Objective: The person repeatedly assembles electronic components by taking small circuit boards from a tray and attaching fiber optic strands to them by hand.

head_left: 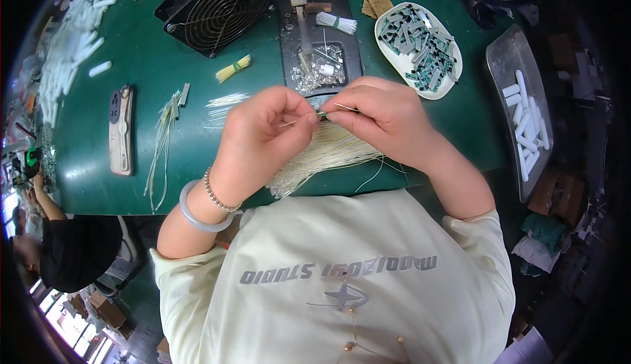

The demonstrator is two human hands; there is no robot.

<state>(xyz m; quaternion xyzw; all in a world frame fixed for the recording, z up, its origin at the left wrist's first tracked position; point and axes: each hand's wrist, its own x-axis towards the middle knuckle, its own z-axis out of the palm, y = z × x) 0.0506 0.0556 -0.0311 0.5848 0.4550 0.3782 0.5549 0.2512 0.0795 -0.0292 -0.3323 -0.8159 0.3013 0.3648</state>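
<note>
1. Your left hand (pixel 276 127) is pinched narrow, with a pale wire (pixel 287 124) poking out from its fingers.
2. Your right hand (pixel 381 117) is pinched narrow too, holding a thin wire (pixel 346 107). The tips of both hands come close together at a small green piece (pixel 321 115). I cannot tell which hand grips that piece.
3. Under your hands, a big bunch of wires (pixel 328 153) lies on the green table (pixel 164 48).
4. Past your right hand sits a white oval dish (pixel 398 59). It is full of little green and grey pieces (pixel 427 45), all jumbled up.
5. Far to your right is a grey metal tray (pixel 505 58). White tubes (pixel 526 124) lie in it every which way.
6. In front of you is a black stand (pixel 355 38). Its shallow hollow holds shiny bits (pixel 305 78) and a small white block (pixel 327 70). A tied white bundle (pixel 336 23) lies on the stand, near the hollow.
7. Left of the stand are a tied yellow bundle (pixel 234 68) and a black fan (pixel 220 19).
</note>
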